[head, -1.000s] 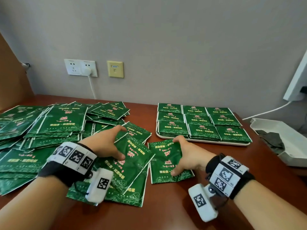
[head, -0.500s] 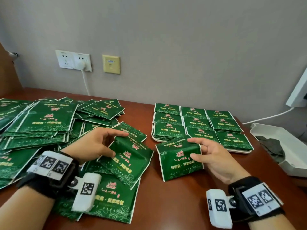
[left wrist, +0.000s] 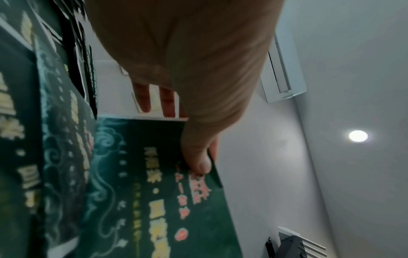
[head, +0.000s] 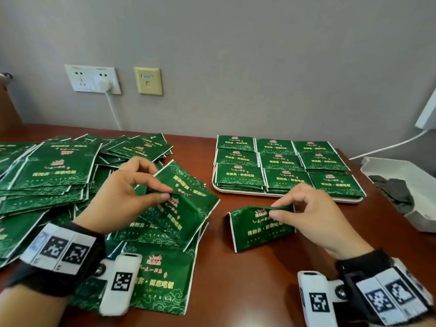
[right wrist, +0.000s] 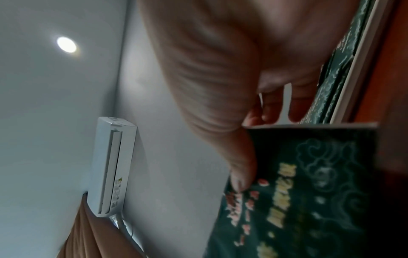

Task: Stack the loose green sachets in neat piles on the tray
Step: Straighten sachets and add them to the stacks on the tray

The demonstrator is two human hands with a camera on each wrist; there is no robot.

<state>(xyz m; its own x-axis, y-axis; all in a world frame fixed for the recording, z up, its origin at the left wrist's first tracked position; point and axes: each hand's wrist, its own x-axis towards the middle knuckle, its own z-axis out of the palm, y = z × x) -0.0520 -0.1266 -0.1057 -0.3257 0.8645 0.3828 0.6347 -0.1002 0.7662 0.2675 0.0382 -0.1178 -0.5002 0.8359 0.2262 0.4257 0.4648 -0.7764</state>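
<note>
**Ana:** Since half a second ago the right hand (head: 313, 215) has dropped lower, and its flat green foil sachet with gold and red print (head: 262, 226) now stands on its lower edge on the brown wooden desk (head: 247, 291), top edge pinched between thumb and fingers (head: 280, 204). The left hand (head: 118, 197) has raised a second green foil sachet (head: 186, 208) by a top corner, thumb against forefinger.

**Ben:** So both hands are closed on a sachet. How should the step go?

**Ana:** I'd square the two together, print facing one way, then lay them flat on a pile just beyond the right fingers, edges flush, on the shallow white rectangular tray (head: 283, 194), where nine piles stand in three rows.

**Ben:** And the rest?

**Ana:** Left of the left fingers a loose heap of green sachets (head: 54, 171) remains, so much is left.

**Ben:** Any writing?

**Ana:** Gold Chinese characters under a red emblem; too blurred to read confidently.
</note>
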